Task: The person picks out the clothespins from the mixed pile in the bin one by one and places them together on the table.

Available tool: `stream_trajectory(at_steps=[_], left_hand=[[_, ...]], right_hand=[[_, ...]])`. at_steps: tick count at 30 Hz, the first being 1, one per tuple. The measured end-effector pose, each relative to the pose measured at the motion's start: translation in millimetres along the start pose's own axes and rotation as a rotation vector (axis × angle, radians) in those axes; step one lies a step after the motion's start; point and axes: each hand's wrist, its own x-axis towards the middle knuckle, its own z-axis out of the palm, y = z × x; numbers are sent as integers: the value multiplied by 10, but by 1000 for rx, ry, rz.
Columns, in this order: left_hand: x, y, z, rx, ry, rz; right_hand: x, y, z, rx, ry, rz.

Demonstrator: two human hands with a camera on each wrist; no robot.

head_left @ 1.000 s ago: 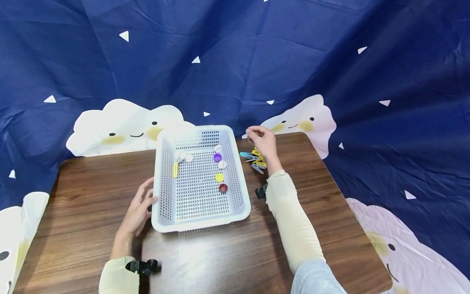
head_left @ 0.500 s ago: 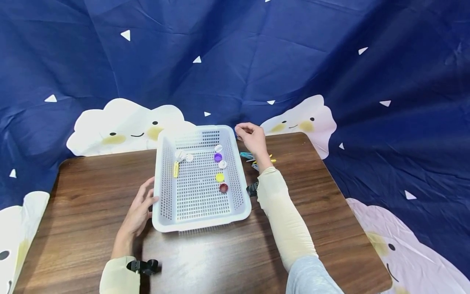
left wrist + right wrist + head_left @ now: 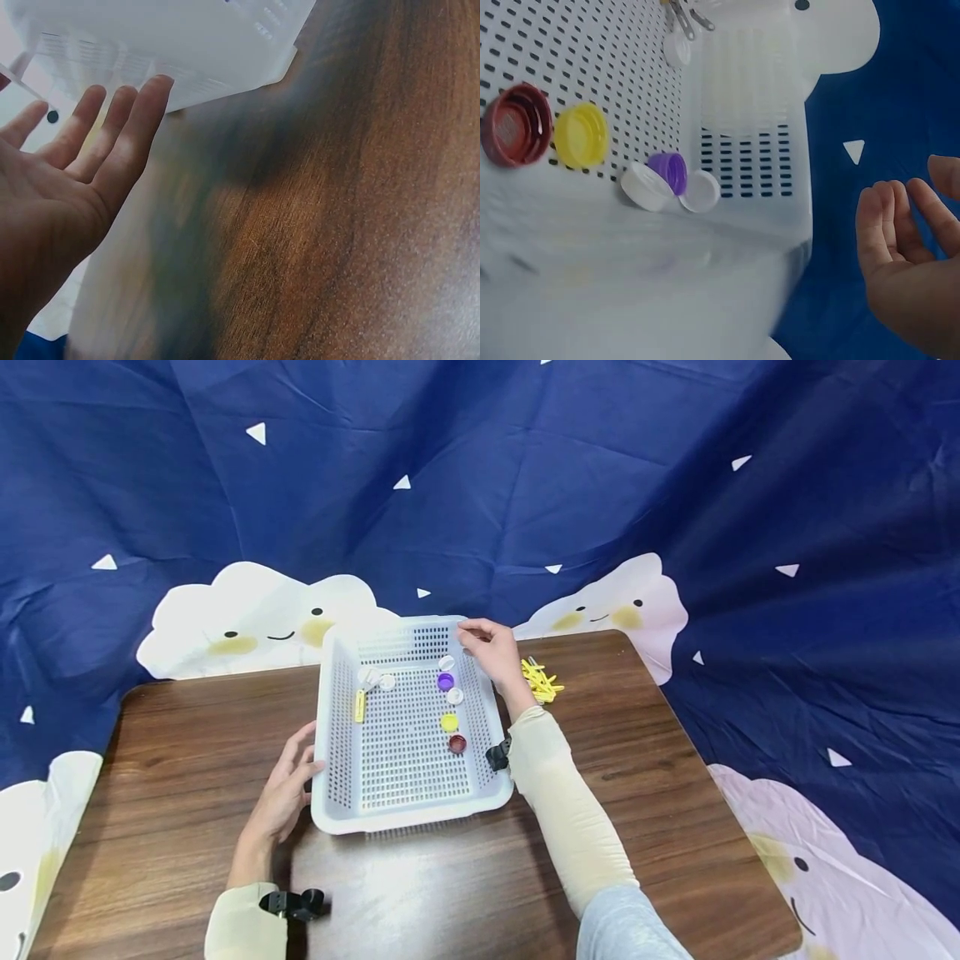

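Observation:
A white perforated plastic basket (image 3: 412, 817) stands on the table. My left hand (image 3: 279, 793) touches its left side with fairly straight fingers; in the left wrist view the fingertips lie against the outer wall. My right hand (image 3: 491, 652) is over the basket's far right corner, its fingers loosely bent and nothing visible in them. Inside along the right lie a purple bottle cap (image 3: 446, 682), a yellow cap (image 3: 449, 722), a dark red cap (image 3: 457, 744) and white caps (image 3: 646, 186). Toward the left are a yellow clothespin (image 3: 360, 706), another white cap (image 3: 386, 682) and small metallic pieces.
Right of the basket, a pile of mostly yellow clothespins (image 3: 542, 682) lies on the brown wooden table (image 3: 637, 760), partly behind my right forearm. A blue curtain with white clouds (image 3: 465, 485) hangs at the table's back and right.
My right hand has moved left from above the clothespin pile to over the basket's far right corner. The left hand and the basket have stayed put.

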Motion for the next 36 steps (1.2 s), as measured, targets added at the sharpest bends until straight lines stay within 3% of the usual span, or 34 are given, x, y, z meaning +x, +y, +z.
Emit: stream_trajectory(at_steps=[18, 27, 36], left_hand=[[15, -15, 8, -27, -8, 15], [8, -14, 0, -28, -3, 6], [10, -4, 1, -20, 6, 5]], right_hand=[[-113, 212, 326, 15, -66, 51], [-150, 314, 465, -83, -119, 82], [-141, 380, 561, -109, -191, 63]])
